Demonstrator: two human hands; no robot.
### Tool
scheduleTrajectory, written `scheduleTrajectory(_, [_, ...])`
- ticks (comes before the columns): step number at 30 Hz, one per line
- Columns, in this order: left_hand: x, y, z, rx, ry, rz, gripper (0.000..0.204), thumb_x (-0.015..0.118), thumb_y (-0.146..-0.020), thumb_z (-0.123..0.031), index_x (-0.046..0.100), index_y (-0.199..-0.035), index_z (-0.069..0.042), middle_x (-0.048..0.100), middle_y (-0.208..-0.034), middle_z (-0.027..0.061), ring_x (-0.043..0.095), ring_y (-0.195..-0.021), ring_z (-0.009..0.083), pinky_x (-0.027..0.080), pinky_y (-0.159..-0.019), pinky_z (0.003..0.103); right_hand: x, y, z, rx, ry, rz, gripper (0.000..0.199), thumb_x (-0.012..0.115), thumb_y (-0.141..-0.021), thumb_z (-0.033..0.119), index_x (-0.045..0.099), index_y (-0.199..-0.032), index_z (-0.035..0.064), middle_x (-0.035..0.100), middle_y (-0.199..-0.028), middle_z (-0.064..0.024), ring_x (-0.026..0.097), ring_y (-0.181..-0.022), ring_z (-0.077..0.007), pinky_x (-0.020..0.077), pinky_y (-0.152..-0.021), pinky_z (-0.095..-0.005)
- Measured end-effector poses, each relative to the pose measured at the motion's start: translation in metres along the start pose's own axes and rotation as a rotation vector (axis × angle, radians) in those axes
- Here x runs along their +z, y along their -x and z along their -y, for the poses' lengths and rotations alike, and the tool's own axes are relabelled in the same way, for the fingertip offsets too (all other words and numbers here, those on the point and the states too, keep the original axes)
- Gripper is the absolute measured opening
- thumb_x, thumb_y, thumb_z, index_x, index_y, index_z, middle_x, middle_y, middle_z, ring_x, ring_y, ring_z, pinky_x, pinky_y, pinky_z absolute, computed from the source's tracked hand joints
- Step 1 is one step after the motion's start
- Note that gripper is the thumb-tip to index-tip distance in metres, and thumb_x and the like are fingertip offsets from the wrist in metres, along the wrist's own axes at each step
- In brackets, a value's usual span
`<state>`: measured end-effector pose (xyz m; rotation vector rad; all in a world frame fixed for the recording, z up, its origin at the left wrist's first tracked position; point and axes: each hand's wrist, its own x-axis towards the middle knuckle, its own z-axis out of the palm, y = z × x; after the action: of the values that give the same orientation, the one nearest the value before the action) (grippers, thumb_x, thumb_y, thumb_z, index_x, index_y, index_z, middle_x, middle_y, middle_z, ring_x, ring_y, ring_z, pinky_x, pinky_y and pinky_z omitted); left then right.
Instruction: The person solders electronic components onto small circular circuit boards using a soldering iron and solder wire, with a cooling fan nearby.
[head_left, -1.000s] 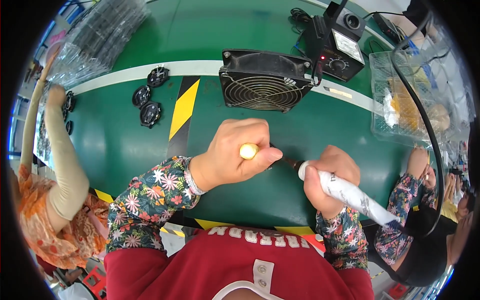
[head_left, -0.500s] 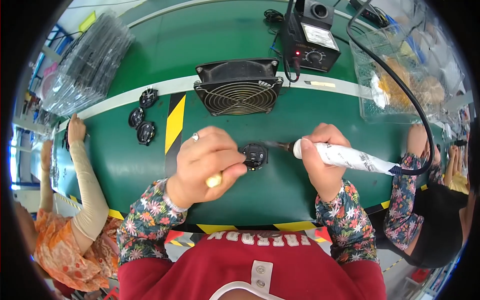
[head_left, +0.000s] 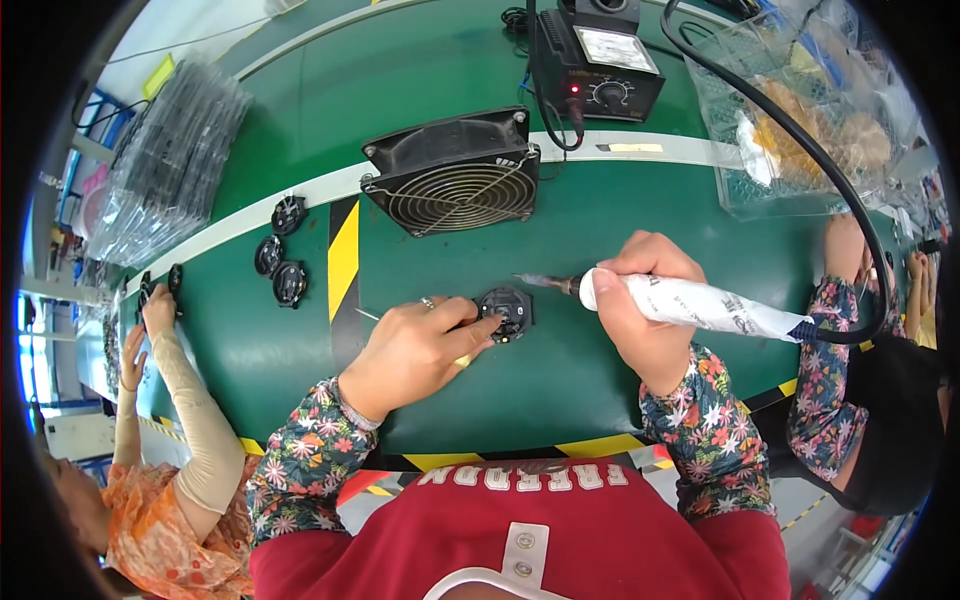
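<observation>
My left hand (head_left: 415, 350) rests on the green bench, its fingers closed on the near left edge of a round black plastic housing (head_left: 512, 312). Something pale yellow covers one of its fingertips. From behind its knuckles sticks out a thin pale wire-like piece (head_left: 369, 314); how it is held is hidden. My right hand (head_left: 645, 300) is shut around the white-wrapped handle of a soldering iron (head_left: 710, 303). The metal tip points left, just above the housing's far edge in the picture and apart from my left fingers.
A black fan (head_left: 455, 180) stands behind the housing. Beyond it is a soldering station (head_left: 600, 75), its red light on. Several black housings (head_left: 289, 284) lie left of the striped tape. A clear plastic box (head_left: 790, 150) sits right, stacked trays (head_left: 170, 150) far left. Co-workers sit on both sides.
My left hand has lowered onto the housing, its fingers now on the edge. The soldering iron stays in my right hand, nearly in place. The view has shifted slightly.
</observation>
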<state>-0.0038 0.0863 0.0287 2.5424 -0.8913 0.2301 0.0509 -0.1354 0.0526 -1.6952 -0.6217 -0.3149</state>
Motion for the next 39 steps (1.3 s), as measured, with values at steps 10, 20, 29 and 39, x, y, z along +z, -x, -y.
scheduleTrajectory(10, [0.004,-0.002,0.000,-0.037,0.052,-0.026,0.025,0.071,-0.066,-0.008,0.066,-0.090,-0.009,0.056,-0.078,0.0043,0.058,-0.064,0.0198,0.047,-0.055,0.030,-0.005,-0.001,0.002,-0.065,0.024,-0.038,0.010,0.061,-0.070,0.000,0.051,-0.068,0.0010,0.051,-0.061,-0.0056,0.045,-0.053,-0.0117,0.0359,-0.048,-0.0245])
scheduleTrajectory(20, [0.003,-0.005,0.000,-0.029,0.074,-0.020,0.019,0.069,-0.069,-0.010,0.064,-0.087,-0.008,0.056,-0.079,0.0034,0.056,-0.057,0.0193,0.046,-0.052,0.031,-0.007,-0.001,0.003,-0.091,0.050,-0.016,0.010,0.062,-0.071,0.001,0.052,-0.070,0.0013,0.052,-0.061,-0.0063,0.046,-0.051,-0.0122,0.0368,-0.047,-0.0245])
scheduleTrajectory(29, [0.011,-0.016,0.004,-0.010,0.081,-0.076,0.018,0.068,-0.069,-0.009,0.063,-0.086,-0.008,0.056,-0.079,0.0045,0.057,-0.059,0.0204,0.047,-0.054,0.032,-0.005,-0.008,0.001,-0.155,0.067,-0.038,0.015,0.067,-0.067,0.002,0.053,-0.068,0.0039,0.052,-0.058,-0.0060,0.052,-0.049,-0.0184,0.0395,-0.045,-0.0274])
scheduleTrajectory(39, [0.057,-0.075,-0.063,0.219,0.240,-0.046,0.014,0.053,-0.073,-0.011,0.052,-0.084,-0.002,0.054,-0.077,0.0088,0.056,-0.066,0.0277,0.048,-0.058,0.038,-0.007,0.002,0.014,-0.115,-0.077,-0.244,0.006,0.050,-0.076,0.002,0.044,-0.075,0.0004,0.045,-0.069,-0.0072,0.041,-0.064,-0.0145,0.0347,-0.061,-0.0274])
